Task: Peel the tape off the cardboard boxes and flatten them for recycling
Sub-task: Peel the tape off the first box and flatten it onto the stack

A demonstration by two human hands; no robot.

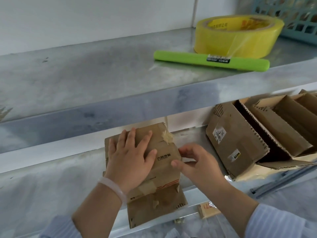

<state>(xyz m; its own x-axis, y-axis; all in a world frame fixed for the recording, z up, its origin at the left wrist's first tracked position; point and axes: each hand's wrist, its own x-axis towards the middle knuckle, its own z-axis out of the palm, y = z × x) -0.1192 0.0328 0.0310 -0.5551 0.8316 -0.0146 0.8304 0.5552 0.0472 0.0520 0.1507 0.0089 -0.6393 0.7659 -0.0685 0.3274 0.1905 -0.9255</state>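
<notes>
The left hand [130, 157] lies flat on top of the small box [164, 170]. Its fingers are straight and spread, and it holds the box down. The right hand [193, 162] is at the right side of the box, with finger and thumb bent and pinching the edge there. I cannot tell if it has a bit of tape or just cardboard. The small box sits at the front of the lower shelf [42, 186], partly squashed. It has old tape [167, 137] crumpled at its far corner.

I think the job right now is getting the tape off this box. Next, the right hand needs to catch a loose end and pull it slowly along the box. The left hand should stop the box from sliding. Then the box can be pushed flat.

The shelf is grey metal. To the right, bigger open boxes [240, 140] lie on their sides. On the upper shelf [85, 74] are a green stick-shaped tool [211, 60], a yellow roll of tape [238, 35] and a blue-green basket [291, 18]. Behind them is a white wall [85, 18]
</notes>
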